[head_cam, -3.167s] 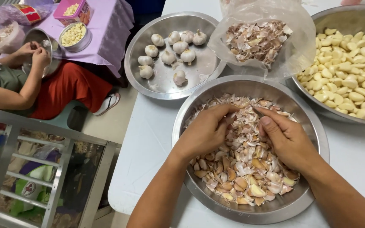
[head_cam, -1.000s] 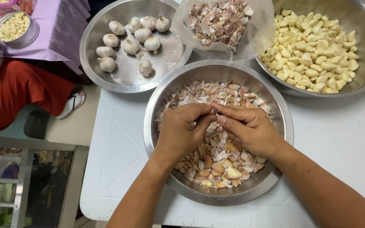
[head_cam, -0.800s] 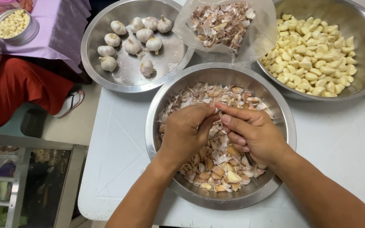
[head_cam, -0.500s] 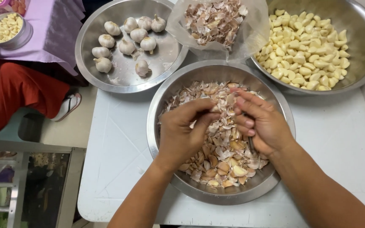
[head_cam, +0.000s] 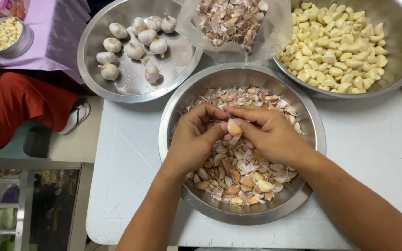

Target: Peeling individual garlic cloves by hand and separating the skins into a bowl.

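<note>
Steel is the material of every large vessel here. We see the near steel bowl at the centre of the white table, filled with unpeeled garlic cloves and loose skins.

Both hands work over this bowl. The left hand and the right hand meet above its middle. Between them they pinch a single garlic clove, pale with a tan tip. The left thumb and fingers close on it from the left, and the right thumb and forefinger close on it from the right. Both grips are nearly shut, with only the clove between the fingertips. The clove sits above the heap, not in it.

At far left, a second steel bowl holds whole garlic bulbs. At far right, a third steel bowl holds peeled yellow cloves. Between them, a clear plastic bag holds dry skins.

Off the table at far left, a small round tin of peeled cloves rests on a purple cloth. Below it we see red clothing on a seated person.
</note>
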